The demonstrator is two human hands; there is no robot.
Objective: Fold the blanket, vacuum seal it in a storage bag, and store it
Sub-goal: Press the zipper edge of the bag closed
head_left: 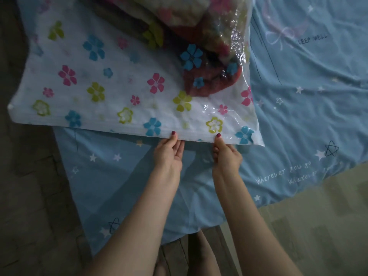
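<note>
One storage bag (pixel 123 92), white plastic printed with pink, blue and green flowers, lying across the corner of one bed under a blue sheet (pixel 298 108) with stars and writing. One blanket (pixel 201 56) inside the bag, bunched at the far right end, red and mixed colours showing through the clear plastic; near half of the bag flat. Open edge of the bag (pixel 195 136) facing the camera, left corner hanging past the bed over the floor.

Two bare hands, both at that near edge, side by side and a little apart. Left hand (pixel 169 154) pinching the edge, thumb on top with a red nail, fingers curled beneath. Right hand (pixel 227 156) pinching the same edge just to the right, thumb on top, red nail, fingers tucked under. Nothing else held. Two bare forearms reaching in from the bottom of the frame.

Dark wood-pattern floor (pixel 29 196) on the left, one pale patterned mat (pixel 318 216) at lower right. Bare legs partly visible at the bottom edge, blurred.
</note>
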